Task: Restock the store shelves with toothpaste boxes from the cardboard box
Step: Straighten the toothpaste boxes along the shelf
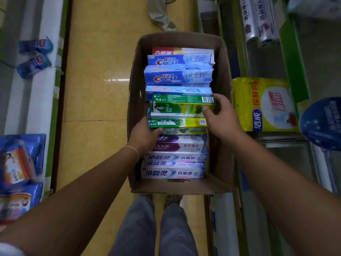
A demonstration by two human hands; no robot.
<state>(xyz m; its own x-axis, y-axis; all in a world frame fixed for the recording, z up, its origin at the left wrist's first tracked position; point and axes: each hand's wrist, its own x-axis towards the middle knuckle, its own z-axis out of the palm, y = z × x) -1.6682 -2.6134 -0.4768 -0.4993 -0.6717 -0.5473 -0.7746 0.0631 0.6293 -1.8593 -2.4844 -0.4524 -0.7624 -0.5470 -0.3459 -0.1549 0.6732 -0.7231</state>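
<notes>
Cardboard box (221,111) | glossy green toothpaste carton (182,105) | left hand (145,137), right hand (220,117) gripping its ends

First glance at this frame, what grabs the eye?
The open cardboard box on the yellow aisle floor, packed with rows of toothpaste boxes: blue Crest boxes at the far end, white-and-blue ones nearest. Mid-box, the left hand and right hand grip the ends of the green Darlie boxes. A bright yellow packet stands out on the shelf to the right.
</notes>
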